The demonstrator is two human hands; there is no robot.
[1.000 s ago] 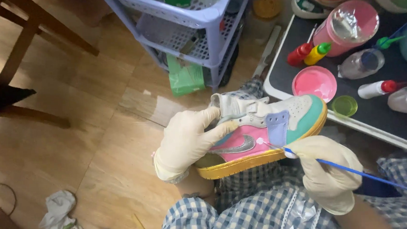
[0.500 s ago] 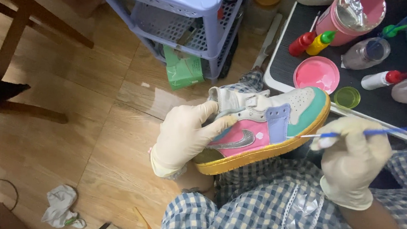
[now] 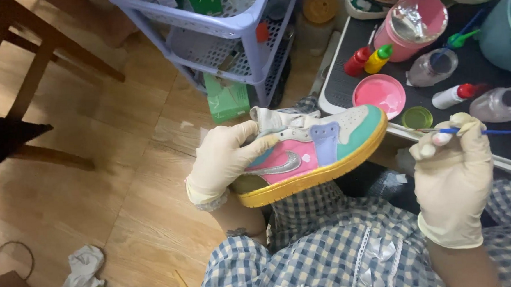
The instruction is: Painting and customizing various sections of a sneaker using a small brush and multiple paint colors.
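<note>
The left hand (image 3: 224, 162), in a pale glove, sits at the centre of the frame with its grip wrapped around the heel end of a sneaker (image 3: 311, 152), thumb lying along the pink side panel. The sneaker is held in the air on its side above the person's lap — yellow sole facing down and toward the camera, teal toe pointing to the upper right, silver side mark and lilac lace panel facing up.

The right hand (image 3: 452, 180), also gloved, is at the right of the frame, well apart from the sneaker's toe. Its fingertips are pinched together on a thin paintbrush (image 3: 488, 131) with a blue handle that runs off the right edge; the brush tip points left toward the sneaker's toe but does not touch it.

Behind the hands, at the upper right, a black surface (image 3: 345, 83) carries a round pink paint lid (image 3: 379, 94), a small green lid (image 3: 417, 117), 2 squeeze bottles — 1 red (image 3: 356, 62), 1 yellow with a green cap (image 3: 377, 59) — and a pink tub (image 3: 410, 27). A lilac plastic basket rack (image 3: 244, 39) stands at the top centre on the wooden floor (image 3: 123, 168), with a crumpled white cloth (image 3: 84, 272) at the lower left. The person wears blue checked fabric (image 3: 331, 250) across the bottom of the frame
</note>
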